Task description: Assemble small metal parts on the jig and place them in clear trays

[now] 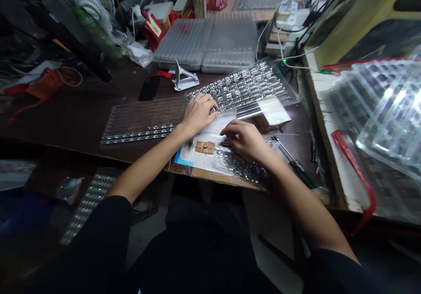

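My left hand (200, 112) rests at the lower left edge of a clear ribbed tray (245, 83) filled with rows of shiny metal parts; its fingers are bent, and whatever they hold is hidden. My right hand (245, 138) hovers by a heap of small dark metal pieces (245, 164), thumb and fingers pinched together on something too small to make out. Between the hands a small brown block (204, 147) lies on a white sheet (194, 157). Left of my left hand is another clear tray (141, 114), with metal parts in its front rows.
A white box (274, 112) props up the filled tray's right side. Screwdrivers (297, 169) lie right of the heap. Behind stand a white stand (186, 79), stacked clear trays (226, 40) and a fan (87, 0). More trays (388, 110) are stacked at right.
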### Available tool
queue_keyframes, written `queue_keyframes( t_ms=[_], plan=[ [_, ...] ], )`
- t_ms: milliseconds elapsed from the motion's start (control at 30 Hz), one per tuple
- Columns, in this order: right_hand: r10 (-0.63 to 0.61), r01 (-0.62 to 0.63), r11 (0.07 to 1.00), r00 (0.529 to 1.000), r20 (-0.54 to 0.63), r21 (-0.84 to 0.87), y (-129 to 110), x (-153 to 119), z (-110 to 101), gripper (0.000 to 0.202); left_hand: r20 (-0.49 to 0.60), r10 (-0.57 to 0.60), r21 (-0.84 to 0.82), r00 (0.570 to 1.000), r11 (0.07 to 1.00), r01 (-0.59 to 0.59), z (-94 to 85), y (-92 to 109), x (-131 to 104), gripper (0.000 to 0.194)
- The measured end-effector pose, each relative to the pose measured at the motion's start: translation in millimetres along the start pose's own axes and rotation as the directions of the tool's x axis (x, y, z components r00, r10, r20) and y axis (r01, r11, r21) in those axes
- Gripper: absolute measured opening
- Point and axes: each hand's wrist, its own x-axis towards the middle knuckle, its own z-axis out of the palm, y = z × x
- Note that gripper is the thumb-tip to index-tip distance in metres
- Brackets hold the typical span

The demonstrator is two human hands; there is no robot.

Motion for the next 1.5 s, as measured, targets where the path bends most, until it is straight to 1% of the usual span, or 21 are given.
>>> queue_keyframes(
  t_ms=[67, 167, 267, 333, 433, 467, 533, 667, 767, 867, 933, 1000, 1100, 1200, 1300, 1367, 1433, 1500],
  plan=[
    [-0.003, 0.004, 1.0, 1.0, -0.011, 0.023, -1.1, 0.4, 1.3, 0.034, 0.003, -0.01, -0.017, 1.0, 1.0, 0.011, 0.4, 3.9, 0.8, 0.005],
    [0.008, -0.008, 1.0, 1.0, -0.008, 0.014, -1.7, 0.6, 3.0, 0.032, 0.004, -0.019, -0.134, 1.0, 0.991, 0.02, -11.8, 10.3, -12.8, 0.005],
    [0.038, -0.035, 0.998, 0.998, 0.058, -0.051, -2.1, 0.2, 5.2, 0.031, 0.021, -0.039, -0.269, 0.999, 0.962, 0.043, -28.3, 16.4, -46.6, 0.007],
    [0.067, -0.051, 0.988, 0.992, 0.109, -0.144, -3.8, 0.2, 7.7, 0.028, 0.017, -0.085, -0.289, 0.996, 0.953, 0.086, -33.6, 17.7, -75.8, 0.008],
    [0.118, -0.07, 0.944, 0.984, 0.13, -0.324, -8.6, 2.1, 14.3, 0.028, -0.004, -0.173, -0.318, 0.985, 0.934, 0.163, -28.6, 14.6, -115.1, 0.011],
    [0.129, -0.071, 0.924, 0.983, 0.131, -0.376, -10.6, 3.4, 17.3, 0.029, -0.011, -0.197, -0.337, 0.98, 0.924, 0.182, -24.9, 13.1, -124.4, 0.012],
    [0.135, -0.054, 0.887, 0.98, 0.146, -0.459, -14.6, 6.5, 23.7, 0.032, -0.026, -0.223, -0.376, 0.975, 0.905, 0.197, -17.5, 10.9, -135.6, 0.013],
    [0.157, -0.023, 0.831, 0.968, 0.195, -0.556, -20.1, 12.2, 33.9, 0.031, -0.041, -0.204, -0.409, 0.978, 0.896, 0.17, -11.4, 11.5, -136.8, 0.011],
    [0.197, -0.04, 0.808, 0.959, 0.205, -0.587, -21.0, 13.4, 37.6, 0.027, -0.027, -0.184, -0.392, 0.982, 0.906, 0.159, -11.9, 13.2, -133.1, 0.007],
    [0.221, -0.063, 0.805, 0.955, 0.198, -0.59, -18.7, 11.3, 39.0, 0.026, -0.025, -0.179, -0.387, 0.983, 0.909, 0.156, -11.4, 13.3, -132.4, 0.008],
    [0.204, -0.084, 0.841, 0.964, 0.169, -0.535, -15.6, 8.9, 38.8, 0.026, -0.029, -0.17, -0.381, 0.985, 0.913, 0.146, -10.1, 12.8, -133.4, 0.01],
    [0.153, -0.092, 0.904, 0.982, 0.112, -0.418, -12.7, 6.5, 37.8, 0.025, -0.035, -0.162, -0.366, 0.986, 0.92, 0.138, -8.5, 12.4, -134.9, 0.01],
    [0.053, -0.042, 0.967, 0.998, 0.036, -0.25, -11.4, 3.7, 36.6, 0.028, -0.046, -0.163, -0.333, 0.986, 0.933, 0.139, -5.6, 12.7, -137.2, 0.01],
    [0.012, -0.004, 0.985, 0.999, 0.041, -0.173, -14.3, 2.2, 38.2, 0.027, -0.053, -0.164, -0.316, 0.985, 0.939, 0.14, -3.0, 13.2, -138.2, 0.009],
    [0.026, -0.02, 0.987, 0.999, 0.039, -0.159, -17.8, 1.9, 41.3, 0.018, -0.048, -0.151, -0.324, 0.987, 0.938, 0.127, -2.1, 13.1, -137.6, 0.008],
    [0.033, -0.028, 0.987, 0.999, 0.028, -0.158, -18.9, 2.2, 42.9, 0.015, -0.053, -0.141, -0.336, 0.989, 0.935, 0.115, -3.1, 12.8, -137.5, 0.005],
    [0.031, -0.025, 0.989, 0.999, 0.041, -0.146, -19.0, 2.6, 44.4, 0.015, -0.1, -0.182, -0.354, 0.978, 0.925, 0.136, -5.1, 12.7, -138.7, 0.004],
    [0.009, 0.003, 0.992, 0.996, 0.093, -0.124, -18.8, 2.7, 46.5, 0.018, -0.161, -0.26, -0.363, 0.952, 0.912, 0.188, -7.2, 13.1, -141.3, 0.005]
  ],
)
